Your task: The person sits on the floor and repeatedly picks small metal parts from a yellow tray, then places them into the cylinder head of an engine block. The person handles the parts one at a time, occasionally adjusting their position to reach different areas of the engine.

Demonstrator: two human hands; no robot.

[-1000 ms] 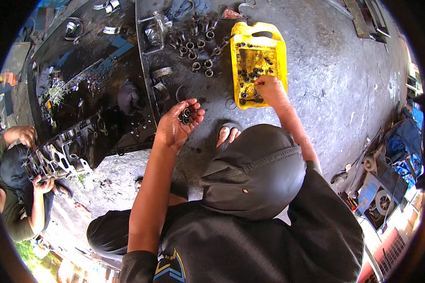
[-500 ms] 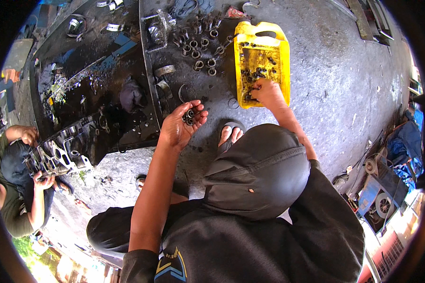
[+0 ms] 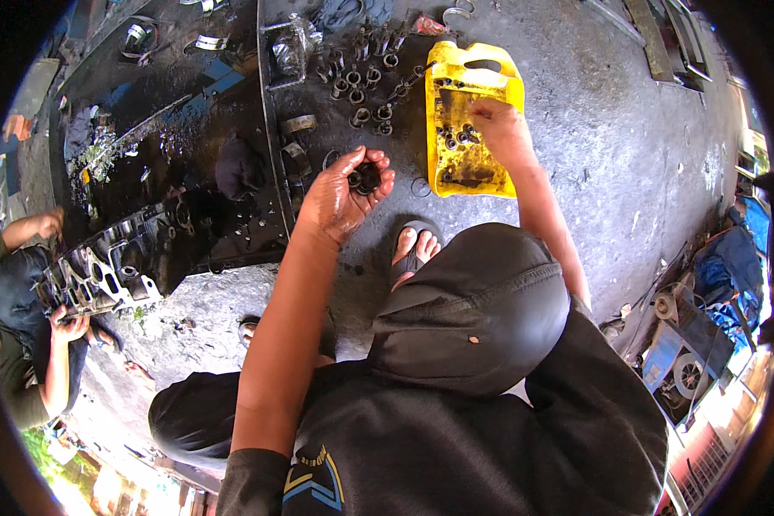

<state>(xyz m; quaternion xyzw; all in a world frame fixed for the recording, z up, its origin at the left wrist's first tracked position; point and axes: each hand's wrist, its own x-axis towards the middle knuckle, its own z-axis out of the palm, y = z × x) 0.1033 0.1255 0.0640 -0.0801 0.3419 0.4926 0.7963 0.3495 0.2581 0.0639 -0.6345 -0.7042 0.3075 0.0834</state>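
Note:
My left hand [image 3: 344, 199] is cupped palm up over the floor, its fingers curled round several small dark ring-shaped metal parts [image 3: 365, 178]. To its right, my right hand [image 3: 503, 133] reaches over a yellow plastic jug [image 3: 433, 163] lying flat, its upper side cut open like a tray. The right fingertips are pinched together above the tray's oily bottom; whatever sits between them is too small to make out. More small dark parts [image 3: 457, 138] lie in the tray beside that hand, and a few others are near the jug's handle end.
Several dark ring-ended metal parts [image 3: 357, 95] stand on the floor left of the jug. Beyond them is an oily black metal tray [image 3: 271, 172] with a dark rag [image 3: 239, 170]. At far left a co-worker holds a metal engine part [image 3: 103, 279]. Machinery [image 3: 692, 365] sits at right.
My right hand has moved away from me along the jug, from its near end to its middle. My left hand has shifted slightly right, with its fingers curled more over the parts.

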